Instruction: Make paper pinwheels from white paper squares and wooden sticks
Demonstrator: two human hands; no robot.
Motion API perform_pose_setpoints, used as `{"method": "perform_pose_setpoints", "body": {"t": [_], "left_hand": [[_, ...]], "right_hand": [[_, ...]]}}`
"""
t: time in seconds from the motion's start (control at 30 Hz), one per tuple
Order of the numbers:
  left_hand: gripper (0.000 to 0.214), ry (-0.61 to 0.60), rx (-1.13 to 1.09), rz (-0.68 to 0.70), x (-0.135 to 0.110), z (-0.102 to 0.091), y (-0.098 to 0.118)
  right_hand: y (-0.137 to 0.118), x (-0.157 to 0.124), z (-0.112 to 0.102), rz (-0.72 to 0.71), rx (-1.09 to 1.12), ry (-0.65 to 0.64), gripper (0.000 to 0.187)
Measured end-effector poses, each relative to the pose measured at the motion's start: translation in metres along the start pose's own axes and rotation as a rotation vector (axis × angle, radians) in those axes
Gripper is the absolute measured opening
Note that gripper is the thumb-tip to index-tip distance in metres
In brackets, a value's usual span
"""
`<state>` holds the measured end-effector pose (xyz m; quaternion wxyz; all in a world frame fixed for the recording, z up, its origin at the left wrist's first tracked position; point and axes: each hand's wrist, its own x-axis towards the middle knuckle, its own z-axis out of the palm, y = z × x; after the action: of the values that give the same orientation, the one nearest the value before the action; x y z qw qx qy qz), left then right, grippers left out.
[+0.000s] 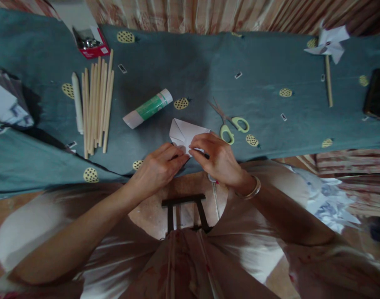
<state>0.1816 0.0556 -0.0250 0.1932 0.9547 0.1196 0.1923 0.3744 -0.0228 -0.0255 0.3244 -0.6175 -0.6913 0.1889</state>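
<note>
Both hands meet at a folded piece of white paper (190,131) near the front edge of the table. My left hand (160,168) pinches its near corner, fingers closed. Over the paper's right side, my right hand (218,155) presses with thumb and forefinger, hiding part of it. Crease lines show on the paper's left part. Just right of it lie scissors (226,120) with light green handles, blades partly apart. A green and white glue stick (148,109) lies on its side beyond my left hand.
Several wooden sticks (98,104) lie beside a white candle-like stick (77,104). A red box (95,50) holds small metal pieces. Far right are a paper pinwheel (329,43) on a stick and a dark phone (377,93). Folded papers (9,101) lie left; paper scraps (331,203) lie below right.
</note>
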Motion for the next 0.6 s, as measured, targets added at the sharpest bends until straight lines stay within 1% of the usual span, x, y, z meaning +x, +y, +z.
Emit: {"method": "perform_pose_setpoints", "body": {"t": [0.17, 0.33, 0.6], "left_hand": [[0.018, 0.007, 0.009, 0.009, 0.000, 0.000, 0.000], [0.017, -0.004, 0.015, -0.003, -0.001, 0.001, 0.001], [0.019, -0.001, 0.019, 0.008, 0.002, 0.000, 0.001]], "right_hand": [[0.000, -0.001, 0.001, -0.062, -0.083, 0.009, 0.017], [-0.001, -0.004, 0.003, -0.059, -0.131, -0.016, 0.022], [-0.011, -0.005, 0.005, -0.057, -0.209, -0.121, 0.029]]}}
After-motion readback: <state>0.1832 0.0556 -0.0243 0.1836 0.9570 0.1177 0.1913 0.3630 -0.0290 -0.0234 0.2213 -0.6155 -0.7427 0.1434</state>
